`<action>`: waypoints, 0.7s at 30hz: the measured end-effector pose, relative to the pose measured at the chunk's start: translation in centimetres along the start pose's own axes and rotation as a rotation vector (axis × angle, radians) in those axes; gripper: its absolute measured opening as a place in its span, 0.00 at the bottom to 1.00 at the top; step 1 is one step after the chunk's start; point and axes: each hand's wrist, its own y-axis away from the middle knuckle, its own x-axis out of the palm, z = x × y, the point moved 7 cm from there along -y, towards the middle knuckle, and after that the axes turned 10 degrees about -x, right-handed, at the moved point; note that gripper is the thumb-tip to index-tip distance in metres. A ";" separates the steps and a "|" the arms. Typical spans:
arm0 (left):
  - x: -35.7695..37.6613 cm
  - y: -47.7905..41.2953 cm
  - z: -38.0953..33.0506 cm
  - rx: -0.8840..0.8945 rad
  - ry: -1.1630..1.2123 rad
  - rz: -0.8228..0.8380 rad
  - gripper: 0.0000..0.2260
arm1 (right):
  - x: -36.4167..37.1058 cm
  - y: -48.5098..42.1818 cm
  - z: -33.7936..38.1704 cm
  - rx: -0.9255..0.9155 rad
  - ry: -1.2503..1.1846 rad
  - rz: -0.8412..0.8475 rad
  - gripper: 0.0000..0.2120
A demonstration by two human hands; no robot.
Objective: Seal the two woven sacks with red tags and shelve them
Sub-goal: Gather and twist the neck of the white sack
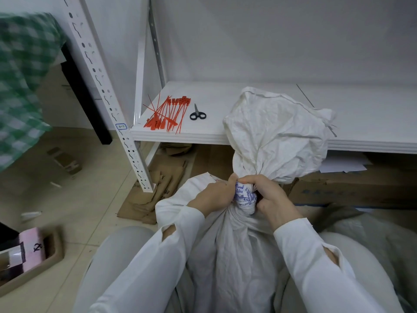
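Observation:
A white woven sack [234, 256] stands between my knees, its neck gathered into a tight twist with blue print showing. My left hand [214, 195] grips the left side of the twisted neck and my right hand [270, 197] grips the right side. Above my hands the sack's loose mouth [275, 132] fans out in front of the shelf edge. A pile of red tags [168, 115] lies on the left end of the white shelf [248, 96]. A second sack [370, 231] lies partly in view at the right.
Black-handled scissors [197, 114] lie beside the tags. A white perforated shelf post [126, 141] stands at the left. Flattened cardboard [155, 190] and boxes [352, 188] sit under the shelf. A tray with a pink item [31, 247] rests on the floor at the lower left.

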 end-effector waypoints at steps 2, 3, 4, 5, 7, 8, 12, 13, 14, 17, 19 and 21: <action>-0.1 0.3 -0.3 0.015 0.013 0.001 0.25 | -0.3 -0.2 0.0 -0.016 -0.021 -0.049 0.02; -0.2 0.5 -0.5 0.024 0.020 0.007 0.25 | -0.4 -0.3 0.0 -0.020 -0.026 -0.071 0.02; -0.1 0.6 -0.5 0.022 0.028 0.024 0.25 | -0.6 -0.3 0.0 -0.016 -0.031 -0.091 0.03; -0.2 0.8 -0.7 0.033 0.031 0.039 0.24 | -0.8 -0.3 -0.1 -0.003 -0.040 -0.105 0.03; 0.0 1.2 -1.0 0.058 0.054 0.082 0.18 | -1.0 -0.4 -0.4 0.036 -0.087 -0.096 0.10; 0.1 1.5 -1.0 0.044 0.111 0.111 0.17 | -1.1 -0.5 -0.6 0.059 -0.106 -0.076 0.15; 0.2 2.2 -1.2 0.032 0.248 0.023 0.17 | -1.2 -0.7 -1.3 0.111 -0.099 -0.057 0.13; 0.2 2.4 -1.3 0.058 0.231 -0.038 0.22 | -0.9 -0.6 -1.5 0.123 -0.088 -0.048 0.09; 0.2 2.4 -1.3 0.083 0.211 -0.108 0.26 | -0.6 -0.6 -1.7 0.132 -0.074 -0.035 0.06; 0.5 2.3 -1.6 0.105 0.043 -0.271 0.32 | -0.1 -0.2 -1.9 0.143 -0.031 -0.013 0.02; 0.4 2.4 -2.0 0.106 -0.063 -0.351 0.31 | -0.2 0.1 -2.0 0.141 0.012 -0.019 0.04; 0.2 2.4 -2.2 0.095 -0.085 -0.395 0.30 | -0.4 0.1 -2.1 0.118 0.038 -0.034 0.11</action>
